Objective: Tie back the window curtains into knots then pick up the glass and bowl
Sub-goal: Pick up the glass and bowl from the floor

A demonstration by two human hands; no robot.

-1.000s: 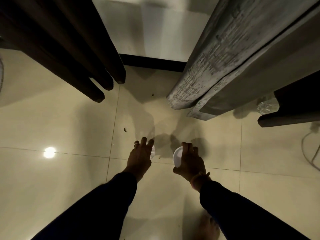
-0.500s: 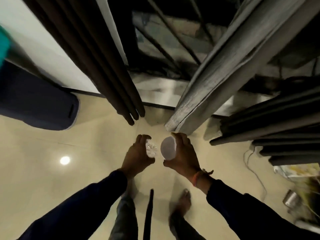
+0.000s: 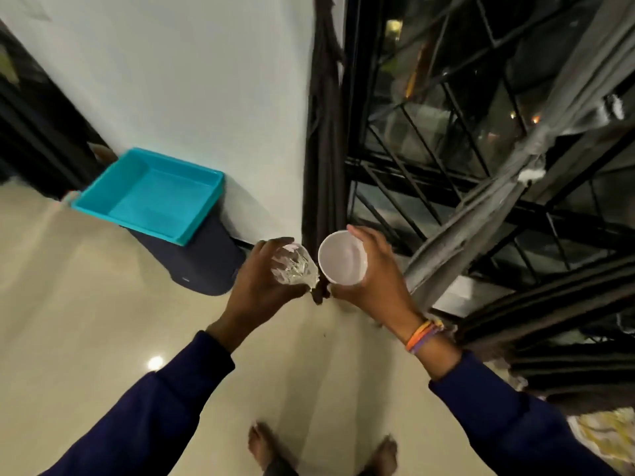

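My left hand (image 3: 256,286) grips a clear cut glass (image 3: 293,266), held up in front of me. Just to its right, my right hand (image 3: 376,280) holds a small white bowl (image 3: 342,257) with its opening turned toward me. The grey curtain (image 3: 508,173) at the right is tied into a knot in front of the barred window (image 3: 429,132). A dark curtain (image 3: 324,132) hangs straight down along the window's left edge, behind the glass and bowl.
A turquoise tray (image 3: 151,194) lies on a dark blue bag (image 3: 199,259) against the white wall at the left. More dark curtain folds (image 3: 567,321) bunch at the lower right. My bare feet stand on the glossy tiled floor (image 3: 86,321).
Both hands have lifted the glass and bowl off the floor to chest height. My view has risen from the floor to the wall and window.
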